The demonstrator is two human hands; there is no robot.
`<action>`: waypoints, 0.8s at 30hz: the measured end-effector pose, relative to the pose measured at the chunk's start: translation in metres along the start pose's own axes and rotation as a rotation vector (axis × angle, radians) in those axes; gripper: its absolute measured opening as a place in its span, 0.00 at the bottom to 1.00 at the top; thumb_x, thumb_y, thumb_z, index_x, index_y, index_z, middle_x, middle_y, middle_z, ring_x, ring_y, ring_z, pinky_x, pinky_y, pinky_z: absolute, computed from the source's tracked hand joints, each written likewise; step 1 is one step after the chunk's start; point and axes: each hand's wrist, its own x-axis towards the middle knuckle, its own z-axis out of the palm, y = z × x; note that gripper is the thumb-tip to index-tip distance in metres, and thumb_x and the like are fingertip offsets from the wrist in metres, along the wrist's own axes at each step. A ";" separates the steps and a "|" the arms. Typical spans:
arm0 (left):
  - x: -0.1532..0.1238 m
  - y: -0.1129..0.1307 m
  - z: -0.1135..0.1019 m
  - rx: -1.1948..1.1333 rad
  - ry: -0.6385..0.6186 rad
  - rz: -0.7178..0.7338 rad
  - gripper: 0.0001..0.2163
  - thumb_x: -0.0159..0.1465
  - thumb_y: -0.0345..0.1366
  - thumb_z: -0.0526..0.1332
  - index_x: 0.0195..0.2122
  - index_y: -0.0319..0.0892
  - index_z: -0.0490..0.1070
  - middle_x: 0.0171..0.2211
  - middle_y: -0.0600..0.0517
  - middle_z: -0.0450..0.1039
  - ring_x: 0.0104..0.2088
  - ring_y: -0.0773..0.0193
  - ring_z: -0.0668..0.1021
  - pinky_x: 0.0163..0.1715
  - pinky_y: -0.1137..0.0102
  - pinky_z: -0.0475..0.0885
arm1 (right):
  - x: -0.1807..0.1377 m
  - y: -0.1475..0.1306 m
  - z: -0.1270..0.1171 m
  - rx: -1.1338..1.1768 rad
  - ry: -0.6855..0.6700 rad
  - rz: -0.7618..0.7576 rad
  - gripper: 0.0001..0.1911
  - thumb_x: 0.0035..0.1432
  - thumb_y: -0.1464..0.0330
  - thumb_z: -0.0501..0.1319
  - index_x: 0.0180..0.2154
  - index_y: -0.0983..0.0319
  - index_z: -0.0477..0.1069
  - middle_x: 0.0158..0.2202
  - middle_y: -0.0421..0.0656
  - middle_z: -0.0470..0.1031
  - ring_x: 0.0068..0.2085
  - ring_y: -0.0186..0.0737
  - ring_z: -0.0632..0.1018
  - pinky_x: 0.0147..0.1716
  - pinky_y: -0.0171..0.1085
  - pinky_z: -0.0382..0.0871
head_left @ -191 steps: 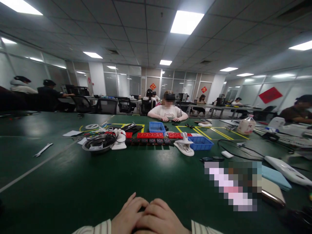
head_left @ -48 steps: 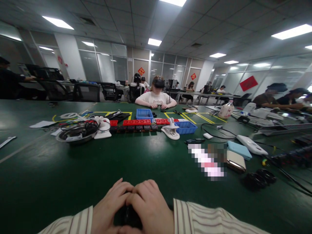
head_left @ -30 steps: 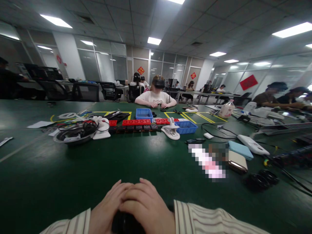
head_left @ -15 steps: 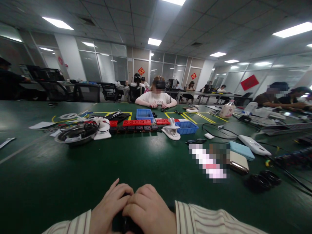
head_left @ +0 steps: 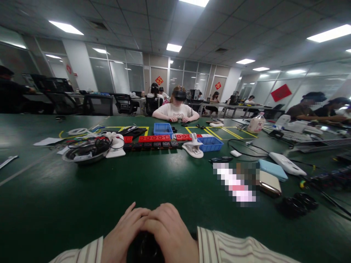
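At the bottom of the head view, a glossy black rounded object [head_left: 146, 248] shows between my two hands. My left hand [head_left: 123, 228] curves around its left side, one finger slightly raised. On the other side, my right hand [head_left: 171, 230] wraps over the top, its fingers bent and meeting those of the left. The lower part of the object is cut off by the frame edge, and I cannot make out what it is. Both hands are closed at the near edge of the green table [head_left: 109, 193].
Red and black power strips [head_left: 153, 140] run across the table's middle, near blue bins [head_left: 210, 143] and a white clip stand [head_left: 193, 148]. A metal bowl of cables [head_left: 85, 151] is left. A power bank [head_left: 270, 183] and black coils [head_left: 298, 204] lie right. A person sits opposite.
More of the black object's top shows between my hands now. My fingers have shifted slightly over it, the right hand's rising a little. The view has barely moved.
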 end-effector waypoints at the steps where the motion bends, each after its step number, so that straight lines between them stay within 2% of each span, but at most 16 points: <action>1: 0.000 0.001 -0.001 -0.005 0.002 0.002 0.35 0.51 0.58 0.63 0.55 0.45 0.60 0.49 0.44 0.67 0.49 0.47 0.70 0.57 0.43 0.50 | -0.001 -0.001 0.002 -0.006 0.022 0.042 0.28 0.56 0.44 0.50 0.43 0.61 0.64 0.38 0.44 0.70 0.38 0.40 0.70 0.41 0.42 0.63; 3: 0.001 0.006 -0.004 -0.011 -0.006 -0.003 0.33 0.52 0.58 0.62 0.53 0.45 0.62 0.49 0.45 0.68 0.49 0.48 0.71 0.57 0.43 0.50 | -0.001 0.000 0.005 -0.055 0.019 0.083 0.36 0.48 0.37 0.50 0.38 0.62 0.64 0.34 0.44 0.69 0.34 0.40 0.69 0.36 0.40 0.63; 6: 0.005 0.012 -0.010 -0.020 -0.038 0.000 0.27 0.52 0.58 0.61 0.47 0.46 0.68 0.45 0.48 0.70 0.46 0.50 0.72 0.58 0.45 0.50 | -0.001 0.000 0.007 -0.147 -0.072 0.067 0.34 0.47 0.36 0.50 0.33 0.61 0.63 0.31 0.42 0.67 0.32 0.39 0.68 0.35 0.41 0.61; 9: 0.009 0.016 -0.013 -0.015 -0.094 0.008 0.21 0.52 0.52 0.64 0.44 0.49 0.70 0.42 0.51 0.71 0.45 0.53 0.72 0.58 0.48 0.51 | 0.001 0.001 0.003 -0.166 -0.150 -0.020 0.28 0.49 0.42 0.56 0.34 0.61 0.63 0.32 0.41 0.69 0.35 0.39 0.69 0.35 0.40 0.60; 12: 0.012 0.017 -0.014 0.009 -0.140 -0.025 0.19 0.48 0.42 0.67 0.42 0.49 0.71 0.39 0.53 0.70 0.43 0.54 0.72 0.57 0.47 0.52 | 0.003 0.002 -0.002 -0.117 -0.148 -0.167 0.17 0.53 0.54 0.60 0.36 0.61 0.64 0.35 0.39 0.72 0.38 0.37 0.69 0.34 0.38 0.60; 15: 0.012 0.018 -0.014 0.026 -0.137 -0.054 0.19 0.45 0.37 0.67 0.41 0.49 0.71 0.38 0.54 0.70 0.44 0.53 0.72 0.56 0.47 0.52 | 0.004 0.005 -0.005 -0.082 -0.118 -0.325 0.10 0.62 0.60 0.54 0.36 0.60 0.65 0.37 0.36 0.75 0.40 0.35 0.70 0.36 0.38 0.61; 19: 0.011 0.017 -0.013 -0.005 -0.117 -0.051 0.15 0.48 0.38 0.64 0.39 0.49 0.70 0.38 0.54 0.70 0.44 0.55 0.73 0.57 0.49 0.53 | 0.004 0.012 -0.004 -0.048 -0.161 -0.484 0.18 0.70 0.64 0.41 0.34 0.59 0.66 0.41 0.33 0.76 0.48 0.31 0.69 0.50 0.37 0.59; 21: 0.010 0.015 -0.011 -0.002 -0.097 -0.053 0.16 0.48 0.39 0.64 0.39 0.48 0.70 0.39 0.54 0.70 0.44 0.55 0.73 0.57 0.50 0.54 | 0.004 0.013 -0.004 -0.010 -0.139 -0.502 0.21 0.71 0.66 0.36 0.36 0.59 0.65 0.43 0.33 0.75 0.51 0.28 0.68 0.56 0.35 0.53; 24: 0.007 0.011 -0.006 0.037 -0.043 -0.032 0.24 0.47 0.41 0.66 0.47 0.48 0.67 0.43 0.52 0.71 0.46 0.53 0.73 0.57 0.50 0.55 | 0.007 0.010 -0.009 0.029 -0.112 -0.472 0.20 0.71 0.65 0.35 0.42 0.59 0.64 0.45 0.34 0.74 0.54 0.28 0.66 0.58 0.34 0.50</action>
